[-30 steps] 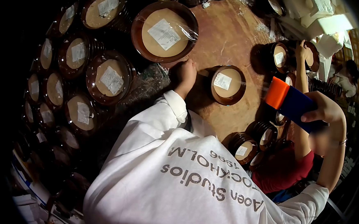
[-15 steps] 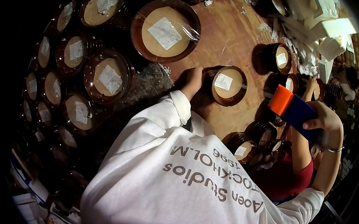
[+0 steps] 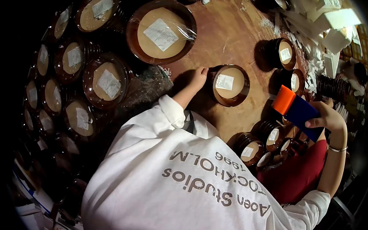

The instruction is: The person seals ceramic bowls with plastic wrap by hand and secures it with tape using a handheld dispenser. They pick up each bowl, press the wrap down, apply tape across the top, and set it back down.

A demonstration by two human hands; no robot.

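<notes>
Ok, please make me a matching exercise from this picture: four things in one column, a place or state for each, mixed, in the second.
1 left hand
2 right hand
3 large bowl
4 white blocks

a holds the blue and orange tool
b covered with clear film
c against the small bowl
d top right corner

Pairs: 1-c; 2-a; 3-b; 4-d
</notes>
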